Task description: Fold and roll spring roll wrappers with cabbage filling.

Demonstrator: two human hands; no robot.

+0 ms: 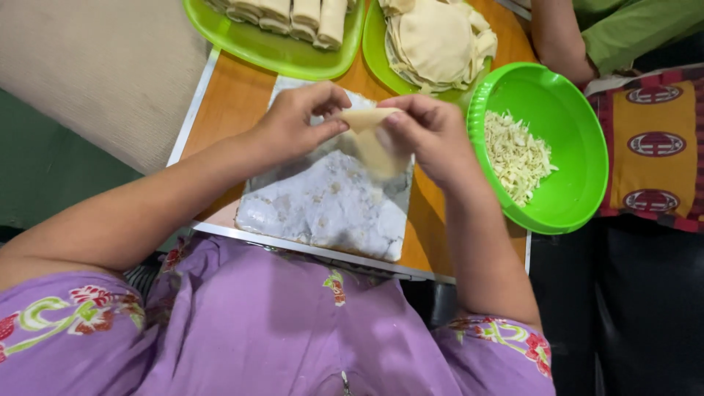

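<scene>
Working over the counter (227, 95), above the floured board (323, 205), beside the bowl (565, 198) of shreds (517, 154). Pinching one thin wrapper (370, 136) between left hand (297, 121) and right hand (433, 132), both grasping its top edge. Possibly folding already; keeping tension even and fingertips light, avoiding tears.

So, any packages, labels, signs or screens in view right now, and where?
None: no package, label, sign or screen shows.
Nearest to one: round red emblems on an orange cloth panel, far right beside the green bowl.
The left hand and right hand hold a plain wrapper with no markings.
</scene>
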